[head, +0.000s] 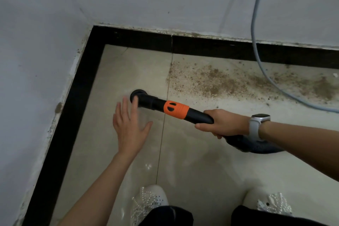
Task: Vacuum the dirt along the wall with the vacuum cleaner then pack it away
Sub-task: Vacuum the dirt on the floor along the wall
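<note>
Under right hand, hose partly hidden.

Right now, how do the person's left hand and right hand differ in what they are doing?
The left hand is open, fingers spread, holding nothing above the beige floor tile; the right hand is curled around the black vacuum wand with the orange collar. The left hand sits near the wand's round nozzle end; the right hand grips the rear, by the hose. Only the right wrist wears a white watch. Both are bare.
</note>
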Demonstrator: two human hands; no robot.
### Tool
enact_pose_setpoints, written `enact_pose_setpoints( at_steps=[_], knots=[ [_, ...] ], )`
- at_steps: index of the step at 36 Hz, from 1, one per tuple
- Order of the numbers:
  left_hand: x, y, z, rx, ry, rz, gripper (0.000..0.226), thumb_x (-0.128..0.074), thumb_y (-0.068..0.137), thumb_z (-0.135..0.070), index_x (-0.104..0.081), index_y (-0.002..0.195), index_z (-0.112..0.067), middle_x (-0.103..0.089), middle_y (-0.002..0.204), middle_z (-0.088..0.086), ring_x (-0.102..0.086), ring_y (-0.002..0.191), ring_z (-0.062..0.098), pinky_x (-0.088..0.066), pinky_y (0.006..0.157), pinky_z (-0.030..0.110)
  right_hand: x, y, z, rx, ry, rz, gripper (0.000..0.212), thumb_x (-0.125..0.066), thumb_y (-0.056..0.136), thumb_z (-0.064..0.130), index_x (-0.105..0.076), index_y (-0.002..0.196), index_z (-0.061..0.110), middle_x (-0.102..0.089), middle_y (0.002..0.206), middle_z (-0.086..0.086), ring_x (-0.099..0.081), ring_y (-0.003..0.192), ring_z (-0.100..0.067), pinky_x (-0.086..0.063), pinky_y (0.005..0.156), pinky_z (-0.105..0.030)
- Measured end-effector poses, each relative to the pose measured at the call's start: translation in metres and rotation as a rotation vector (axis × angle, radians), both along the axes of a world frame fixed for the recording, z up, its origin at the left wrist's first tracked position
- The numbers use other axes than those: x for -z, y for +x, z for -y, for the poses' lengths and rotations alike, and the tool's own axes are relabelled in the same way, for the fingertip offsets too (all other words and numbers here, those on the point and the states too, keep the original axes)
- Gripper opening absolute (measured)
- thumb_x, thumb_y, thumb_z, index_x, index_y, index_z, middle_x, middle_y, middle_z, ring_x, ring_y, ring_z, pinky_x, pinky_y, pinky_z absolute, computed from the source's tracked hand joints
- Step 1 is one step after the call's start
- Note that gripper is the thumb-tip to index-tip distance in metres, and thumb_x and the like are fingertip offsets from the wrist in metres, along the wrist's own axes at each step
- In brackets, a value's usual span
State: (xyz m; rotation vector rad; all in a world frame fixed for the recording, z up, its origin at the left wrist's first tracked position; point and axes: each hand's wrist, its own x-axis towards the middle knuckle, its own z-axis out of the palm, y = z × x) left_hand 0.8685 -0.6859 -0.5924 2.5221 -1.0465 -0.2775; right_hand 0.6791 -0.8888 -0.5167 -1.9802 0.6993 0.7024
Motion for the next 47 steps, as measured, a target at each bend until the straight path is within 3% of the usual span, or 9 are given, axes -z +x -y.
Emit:
enact_pose_setpoints(
  at_steps=[6,12,18,23,25,29,35,42,47],
  knots=[
    [-0.005,0.029,0.02,0.357,0.095,0.107,0.057,-0.038,0.088,-0.054,-0.052,0.131,-0.021,-0.054,0.138,0.002,-0.027,0.141,0.031,-0.009,0.109,0.067,-0.001,-0.008,0.009,-0.066,0.026,-0.011,0.025,-0.053,0.093,0.048,-0.048,0.092,0.024,-0.06,0.066,0.004,-0.059,0.057,-0.01,-0.048,0.059,-0.017],
    [-0.011,0.036,0.032,0.576,0.15,0.076,0.051,-0.068,0.084,-0.034,-0.054,0.128,-0.014,-0.056,0.133,0.005,-0.037,0.138,0.029,-0.002,0.113,0.061,0.0,-0.008,0.003,-0.09,0.03,-0.008,0.03,-0.052,0.093,0.049,-0.048,0.098,0.02,-0.06,0.07,0.003,-0.057,0.058,-0.007,-0.043,0.054,-0.01],
    [-0.015,0.024,0.032,0.639,0.068,0.042,0.05,-0.072,0.081,-0.036,-0.057,0.119,-0.008,-0.062,0.111,0.008,-0.055,0.104,0.03,-0.034,0.106,0.049,-0.006,0.003,-0.001,-0.119,-0.271,0.144,0.055,-0.061,0.087,0.053,-0.037,0.126,0.022,-0.057,0.086,0.007,-0.053,0.065,-0.011,-0.041,0.059,-0.026],
    [-0.012,-0.011,0.028,0.556,-0.009,-0.071,0.057,-0.056,0.084,-0.05,-0.055,0.123,-0.009,-0.061,0.114,0.006,-0.054,0.107,0.026,-0.033,0.094,0.032,-0.005,0.035,-0.018,-0.473,-0.666,0.222,0.063,-0.049,0.091,0.059,-0.025,0.142,0.029,-0.051,0.122,0.0,-0.061,0.087,-0.025,-0.038,0.063,-0.029],
    [-0.008,-0.015,0.025,0.556,-0.046,-0.092,0.059,-0.052,0.084,-0.051,-0.056,0.124,-0.008,-0.061,0.115,0.006,-0.052,0.107,0.024,-0.028,0.098,0.029,-0.001,0.041,-0.025,-0.564,-0.726,0.168,0.054,-0.045,0.094,0.055,-0.033,0.136,0.024,-0.056,0.115,-0.004,-0.058,0.079,-0.025,-0.035,0.06,-0.031],
    [-0.005,-0.009,0.011,0.519,-0.045,-0.005,0.062,-0.043,0.087,-0.049,-0.04,0.139,-0.016,-0.052,0.132,0.007,-0.034,0.127,0.019,-0.015,0.112,0.055,0.008,0.036,-0.026,-0.527,-0.759,0.147,0.042,-0.041,0.097,0.051,-0.041,0.125,0.02,-0.06,0.1,-0.007,-0.043,0.066,-0.023,-0.032,0.058,-0.031],
    [0.005,0.019,-0.017,0.014,0.337,-0.203,0.081,-0.052,0.094,-0.043,0.0,0.153,-0.025,0.004,0.161,0.005,0.005,0.147,0.028,0.002,0.116,0.053,0.012,0.026,-0.017,-0.481,-0.759,0.109,0.04,-0.041,0.096,0.053,-0.042,0.122,0.023,-0.048,0.079,0.002,-0.046,0.062,-0.021,-0.038,0.057,-0.028],
    [0.028,0.024,-0.032,-0.08,0.555,-0.308,0.078,-0.053,0.093,-0.045,-0.005,0.153,-0.03,0.011,0.16,0.009,0.009,0.146,0.032,-0.009,0.117,0.052,0.011,0.001,-0.038,-0.763,-0.545,0.106,0.041,-0.039,0.096,0.055,-0.039,0.125,0.027,-0.061,0.097,-0.004,-0.059,0.076,-0.026,-0.043,0.064,-0.031],
    [0.025,0.025,-0.03,-0.116,0.505,-0.281,0.076,-0.061,0.09,-0.04,-0.018,0.151,-0.03,-0.002,0.159,0.008,-0.002,0.145,0.031,-0.017,0.115,0.048,0.009,0.014,0.001,-0.497,-0.732,0.057,0.039,-0.039,0.095,0.056,-0.043,0.121,0.026,-0.053,0.076,0.003,-0.053,0.063,-0.019,-0.038,0.054,-0.027]
  ],
)
